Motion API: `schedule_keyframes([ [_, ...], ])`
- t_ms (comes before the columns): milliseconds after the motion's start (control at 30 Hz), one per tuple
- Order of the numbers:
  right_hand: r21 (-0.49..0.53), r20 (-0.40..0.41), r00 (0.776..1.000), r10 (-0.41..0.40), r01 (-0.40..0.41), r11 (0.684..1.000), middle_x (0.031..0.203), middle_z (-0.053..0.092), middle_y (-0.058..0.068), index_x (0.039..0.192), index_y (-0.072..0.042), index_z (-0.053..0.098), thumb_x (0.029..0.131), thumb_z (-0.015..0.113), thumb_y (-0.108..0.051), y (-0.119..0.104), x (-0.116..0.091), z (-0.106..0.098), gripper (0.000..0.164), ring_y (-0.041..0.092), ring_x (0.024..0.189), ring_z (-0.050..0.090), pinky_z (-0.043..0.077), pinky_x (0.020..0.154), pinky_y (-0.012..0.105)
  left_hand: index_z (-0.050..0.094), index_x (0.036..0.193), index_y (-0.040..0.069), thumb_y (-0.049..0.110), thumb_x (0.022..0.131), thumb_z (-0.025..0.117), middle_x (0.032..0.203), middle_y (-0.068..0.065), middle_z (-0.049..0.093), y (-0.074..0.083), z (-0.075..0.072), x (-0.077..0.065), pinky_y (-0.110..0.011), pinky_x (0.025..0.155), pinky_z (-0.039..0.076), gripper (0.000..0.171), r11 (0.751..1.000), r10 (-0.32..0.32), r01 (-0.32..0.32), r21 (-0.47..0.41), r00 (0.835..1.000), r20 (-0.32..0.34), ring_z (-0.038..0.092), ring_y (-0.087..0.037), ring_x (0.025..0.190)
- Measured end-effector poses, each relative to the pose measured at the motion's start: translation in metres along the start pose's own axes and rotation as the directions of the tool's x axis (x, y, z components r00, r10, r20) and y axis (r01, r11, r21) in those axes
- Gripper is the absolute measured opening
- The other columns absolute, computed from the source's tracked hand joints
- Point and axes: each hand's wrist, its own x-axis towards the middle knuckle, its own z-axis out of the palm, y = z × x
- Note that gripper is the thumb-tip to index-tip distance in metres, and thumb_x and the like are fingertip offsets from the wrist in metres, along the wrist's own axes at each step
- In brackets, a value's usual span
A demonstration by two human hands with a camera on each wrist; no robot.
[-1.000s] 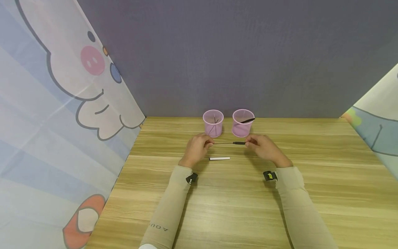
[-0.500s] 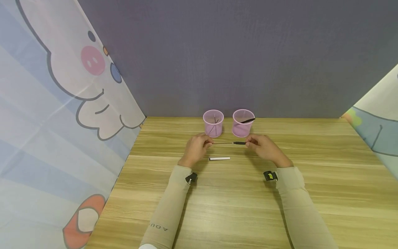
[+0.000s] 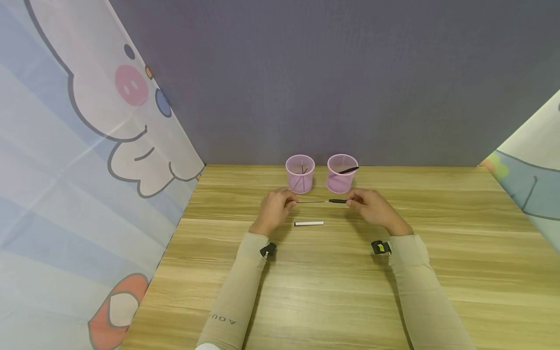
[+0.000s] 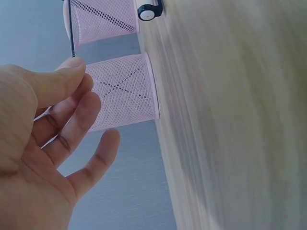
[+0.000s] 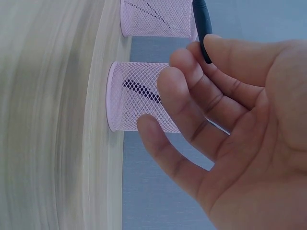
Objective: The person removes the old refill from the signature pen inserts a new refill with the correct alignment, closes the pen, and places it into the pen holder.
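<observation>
Between thumb and fingertips, my left hand pinches one end of a thin dark pen refill. A silvery tip shows at the refill's right end, right at the mouth of a black pen barrel. My right hand pinches the barrel's other end; the refill and barrel lie in one line above the table. In the right wrist view, the barrel slants out past the thumb, the other fingers loosely bent. A white pen with a black end lies on the table, nearer the body than the hands.
Two pink mesh cups stand behind the hands: the left cup holds several thin dark sticks, the right cup a thicker black piece leaning over its rim. Behind the wooden table rises a grey panel.
My left hand has shifted slightly left with the refill, and the silvery tip has come into view at the barrel's mouth. The right hand stays nearly still.
</observation>
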Motion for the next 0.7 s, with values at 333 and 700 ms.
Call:
schedule_keyframes([
  [333,-0.001,0.006,1.000,0.010,-0.010,1.000,0.090,0.069,0.011,0.103,-0.003,0.068,0.102,0.060,-0.012,0.0000,-0.0001,-0.0005,0.012,0.020,0.081,0.057,0.049,0.075,0.035,0.077,0.093,0.016,0.013,0.091,0.077,0.096,0.002,0.076,-0.0018,0.0016,-0.0010,-0.039,0.078,0.058,0.004,0.997,-0.046,0.043,0.058,0.997,0.057,0.072,-0.018,0.088],
  [700,-0.014,-0.002,1.000,0.025,-0.025,1.000,0.088,0.069,0.007,0.101,-0.006,0.068,0.102,0.061,-0.012,0.0012,0.0011,0.0006,0.010,0.019,0.082,0.058,0.049,0.077,0.035,0.080,0.088,0.019,0.013,0.088,0.080,0.095,0.003,0.077,-0.0050,0.0034,-0.0033,-0.039,0.081,0.058,0.005,0.989,-0.127,0.118,0.086,0.985,0.117,0.072,-0.020,0.092],
])
